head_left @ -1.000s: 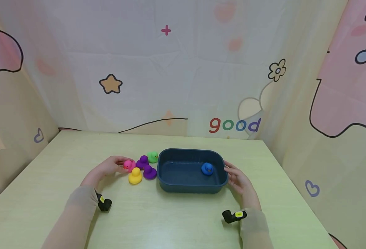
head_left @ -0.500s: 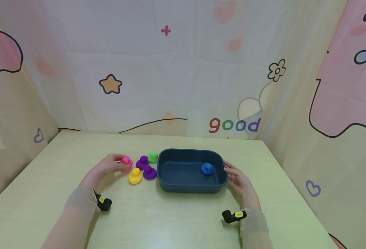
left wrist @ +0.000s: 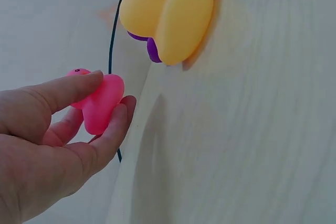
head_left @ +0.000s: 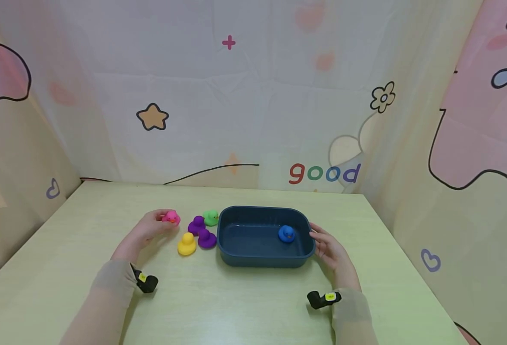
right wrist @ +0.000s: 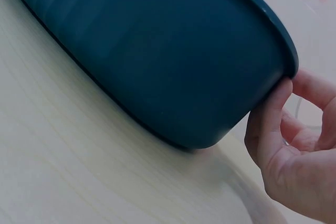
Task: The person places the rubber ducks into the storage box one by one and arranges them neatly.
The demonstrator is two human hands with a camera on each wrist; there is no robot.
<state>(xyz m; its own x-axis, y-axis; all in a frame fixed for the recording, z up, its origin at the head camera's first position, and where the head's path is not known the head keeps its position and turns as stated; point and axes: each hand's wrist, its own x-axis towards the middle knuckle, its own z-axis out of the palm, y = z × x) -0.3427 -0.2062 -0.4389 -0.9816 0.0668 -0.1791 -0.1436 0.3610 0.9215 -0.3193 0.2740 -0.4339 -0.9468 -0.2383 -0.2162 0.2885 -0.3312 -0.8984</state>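
Note:
My left hand pinches a pink rubber duck between thumb and fingers. In the left wrist view the pink duck is held above the table. To its right in the head view sit a yellow duck, two purple ducks and a green duck, grouped close together. A dark blue rectangular tub stands just right of them, with a blue duck inside at its right end. My right hand rests its fingertips against the outside of the tub's right end, just under the rim.
The pale wooden table runs back to a printed cloth backdrop, with more cloth at both sides. A small black camera is strapped to each wrist. The green duck sits right by the tub's left end.
My left hand has taken the pink duck up from beside the other ducks and moved it left and slightly back. My right hand and the tub stay put.

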